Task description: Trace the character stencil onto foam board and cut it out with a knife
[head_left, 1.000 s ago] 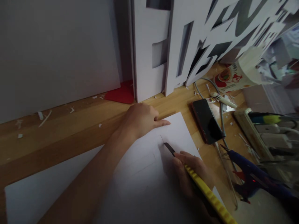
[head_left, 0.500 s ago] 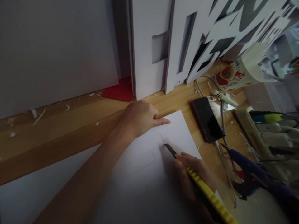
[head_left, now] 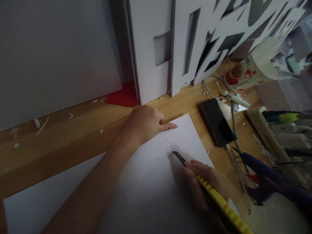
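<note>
My right hand [head_left: 202, 178] is closed round a yellow utility knife [head_left: 219, 203], whose dark blade [head_left: 179, 157] points up and left. The blade tip touches a white sheet [head_left: 151, 188] at the lower end of a short thin line. Faint rectangular outlines show on the sheet, to the left of the blade. Across its upper edge lies my left hand [head_left: 147, 122], pressing down. One digit stretches flat over the sheet towards the line; the other fingers are bent and mostly hidden beneath the hand.
White panels with cut-out shapes [head_left: 151, 81] stand behind, above a red piece [head_left: 123, 94]. To the right are a phone [head_left: 216, 122], a paper cup [head_left: 251, 71], a power strip [head_left: 258, 126], cables and a blue glue gun [head_left: 258, 169]. White scraps litter the wooden table [head_left: 80, 130].
The knife tip has slid slightly down and right along the line, with my right hand following. My left hand stays in place. The view has shifted a little.
</note>
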{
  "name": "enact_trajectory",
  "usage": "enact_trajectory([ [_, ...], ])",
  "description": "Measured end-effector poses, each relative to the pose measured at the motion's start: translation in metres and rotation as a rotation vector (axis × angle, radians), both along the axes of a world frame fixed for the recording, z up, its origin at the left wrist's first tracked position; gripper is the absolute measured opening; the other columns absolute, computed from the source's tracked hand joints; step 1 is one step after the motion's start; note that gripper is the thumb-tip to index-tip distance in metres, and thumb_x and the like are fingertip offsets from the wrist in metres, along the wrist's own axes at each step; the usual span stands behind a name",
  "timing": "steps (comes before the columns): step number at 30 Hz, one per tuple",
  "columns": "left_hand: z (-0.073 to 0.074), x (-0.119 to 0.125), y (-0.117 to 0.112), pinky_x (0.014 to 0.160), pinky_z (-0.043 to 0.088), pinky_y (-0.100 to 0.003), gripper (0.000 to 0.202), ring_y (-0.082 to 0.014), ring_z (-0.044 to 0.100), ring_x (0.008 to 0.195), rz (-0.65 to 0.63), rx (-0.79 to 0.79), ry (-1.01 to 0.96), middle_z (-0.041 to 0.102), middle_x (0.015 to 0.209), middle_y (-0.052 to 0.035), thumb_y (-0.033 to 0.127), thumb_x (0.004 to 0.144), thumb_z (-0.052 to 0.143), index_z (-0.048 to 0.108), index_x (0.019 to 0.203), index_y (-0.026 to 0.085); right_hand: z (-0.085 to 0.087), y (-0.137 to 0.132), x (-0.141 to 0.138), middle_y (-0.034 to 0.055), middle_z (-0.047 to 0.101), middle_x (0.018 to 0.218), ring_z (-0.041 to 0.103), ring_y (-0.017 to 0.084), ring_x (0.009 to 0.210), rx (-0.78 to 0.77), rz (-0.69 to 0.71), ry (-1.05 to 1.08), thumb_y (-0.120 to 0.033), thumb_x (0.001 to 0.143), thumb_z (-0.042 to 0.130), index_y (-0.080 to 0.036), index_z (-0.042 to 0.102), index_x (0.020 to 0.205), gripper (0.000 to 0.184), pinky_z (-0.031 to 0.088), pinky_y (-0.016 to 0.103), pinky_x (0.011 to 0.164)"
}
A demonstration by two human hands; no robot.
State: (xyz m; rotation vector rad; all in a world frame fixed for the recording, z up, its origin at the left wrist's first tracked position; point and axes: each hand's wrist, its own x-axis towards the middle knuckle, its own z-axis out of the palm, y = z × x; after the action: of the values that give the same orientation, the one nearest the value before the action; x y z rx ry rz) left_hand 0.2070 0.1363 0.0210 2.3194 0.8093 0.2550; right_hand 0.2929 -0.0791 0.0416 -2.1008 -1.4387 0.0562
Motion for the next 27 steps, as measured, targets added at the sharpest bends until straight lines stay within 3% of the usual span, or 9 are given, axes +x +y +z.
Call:
enact_trajectory([
  [20,0.001,0.000,-0.001,0.055,0.018,-0.031,0.061,-0.0108,0.033,0.050,0.011,-0.005,0.000,0.043,0.045,0.0034,0.071,0.078,0.061,0.053,0.048,0.018,0.001,-0.004,0.007,-0.0068,0.056,0.057,0.054,0.011,0.044,0.027,0.068,-0.004,-0.023,0.090,0.059,-0.024,0.064,0.090,0.005,0.043,0.024,0.046],
  [25,0.000,0.000,-0.001,0.054,0.018,-0.031,0.061,-0.0107,0.031,0.050,0.015,0.001,-0.017,0.040,0.045,0.0040,0.069,0.079,0.061,0.053,0.046,0.018,0.004,-0.002,0.011,-0.0057,0.057,0.057,0.054,0.010,0.042,-0.051,0.188,0.020,-0.020,0.090,0.057,-0.021,0.061,0.091,0.005,0.043,0.023,0.043],
  [27,0.000,0.000,-0.001,0.054,0.018,-0.031,0.061,-0.0105,0.030,0.049,0.014,0.010,-0.022,0.038,0.044,0.0044,0.069,0.079,0.061,0.052,0.045,0.018,0.004,-0.002,0.010,-0.0065,0.054,0.055,0.053,0.011,0.042,-0.030,0.167,0.009,-0.020,0.090,0.057,-0.023,0.061,0.092,0.006,0.044,0.023,0.044],
])
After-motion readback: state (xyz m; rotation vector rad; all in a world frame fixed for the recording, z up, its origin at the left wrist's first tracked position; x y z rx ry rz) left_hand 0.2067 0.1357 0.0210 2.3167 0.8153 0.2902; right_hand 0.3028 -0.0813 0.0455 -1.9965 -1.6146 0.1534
